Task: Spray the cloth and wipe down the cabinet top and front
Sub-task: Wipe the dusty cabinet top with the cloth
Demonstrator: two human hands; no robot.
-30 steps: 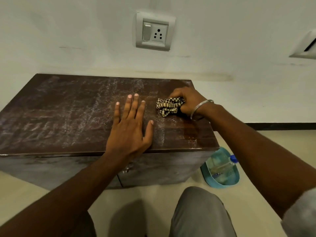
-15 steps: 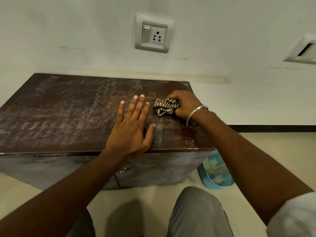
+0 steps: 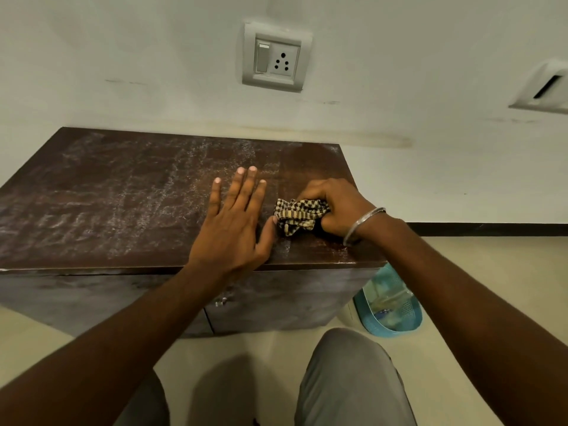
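Dark brown cabinet top (image 3: pixel 123 195) streaked with pale dust, left hand (image 3: pixel 235 224) flat at centre frame, fingers straight, right hand (image 3: pixel 333 206) beside it gripping bunched checked cloth (image 3: pixel 299 214).

Both forearms are bare right up to the frame edge, a thin, plain, silver-coloured metal bangle (image 3: pixel 364 221) rings the right wrist, the left hand (image 3: pixel 233 222) shows short trimmed fingernails, and the knees below are covered by smooth grey trousers (image 3: pixel 347 379).

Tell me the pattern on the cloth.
The cloth is dark-and-cream checked, best seen in the head view.
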